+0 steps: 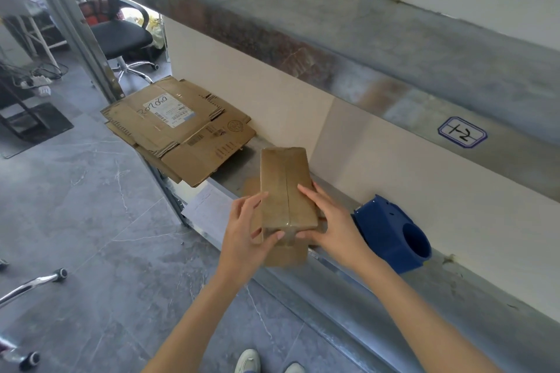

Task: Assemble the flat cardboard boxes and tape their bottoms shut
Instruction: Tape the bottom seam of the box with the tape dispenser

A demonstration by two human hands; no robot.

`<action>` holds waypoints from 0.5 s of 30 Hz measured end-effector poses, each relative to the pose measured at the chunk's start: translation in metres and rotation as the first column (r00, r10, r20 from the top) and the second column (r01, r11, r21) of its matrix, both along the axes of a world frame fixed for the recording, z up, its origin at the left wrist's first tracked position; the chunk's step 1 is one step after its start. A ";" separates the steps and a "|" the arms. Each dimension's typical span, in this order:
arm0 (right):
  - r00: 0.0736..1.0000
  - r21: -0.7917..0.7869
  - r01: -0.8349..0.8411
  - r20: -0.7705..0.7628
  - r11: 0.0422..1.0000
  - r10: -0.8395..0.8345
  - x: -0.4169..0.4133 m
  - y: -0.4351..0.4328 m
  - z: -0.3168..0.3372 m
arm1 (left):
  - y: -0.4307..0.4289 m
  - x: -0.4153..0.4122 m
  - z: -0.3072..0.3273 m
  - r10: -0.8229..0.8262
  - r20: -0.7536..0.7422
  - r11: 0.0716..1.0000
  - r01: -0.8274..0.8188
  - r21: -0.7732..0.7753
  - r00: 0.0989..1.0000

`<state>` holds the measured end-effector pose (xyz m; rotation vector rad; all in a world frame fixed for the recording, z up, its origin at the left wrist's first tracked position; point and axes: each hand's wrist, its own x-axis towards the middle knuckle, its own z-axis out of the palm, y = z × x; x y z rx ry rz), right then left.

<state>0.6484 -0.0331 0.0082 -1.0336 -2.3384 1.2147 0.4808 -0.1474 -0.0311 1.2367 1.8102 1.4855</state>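
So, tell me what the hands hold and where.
The small taped box: left hand grips its near left corner, right hand its near right side.

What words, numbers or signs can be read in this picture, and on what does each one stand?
"R07060", handwritten, last characters uncertain: white label on the top flat cardboard box.
"+2", perhaps "12", seen sideways: sticker on the metal shelf beam.
Barcodes, small print and round stamp on that cardboard: too small to read.
The taped box: no text visible.
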 end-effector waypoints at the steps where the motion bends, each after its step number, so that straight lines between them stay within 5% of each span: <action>1: 0.999 0.000 -0.003 -0.037 1.000 0.003 0.001 0.004 0.002 | 0.004 0.000 0.002 -0.010 -0.029 1.000 0.010 -0.001 1.000; 9: 0.999 -0.020 -0.035 0.019 0.999 0.035 0.009 0.024 -0.010 | 0.026 -0.005 -0.010 -0.054 -0.234 0.999 0.052 -0.016 0.971; 15: 0.997 -0.010 -0.046 0.058 0.999 0.046 0.000 0.029 -0.017 | 0.032 -0.020 -0.011 -0.079 -0.213 0.996 0.069 -0.054 0.974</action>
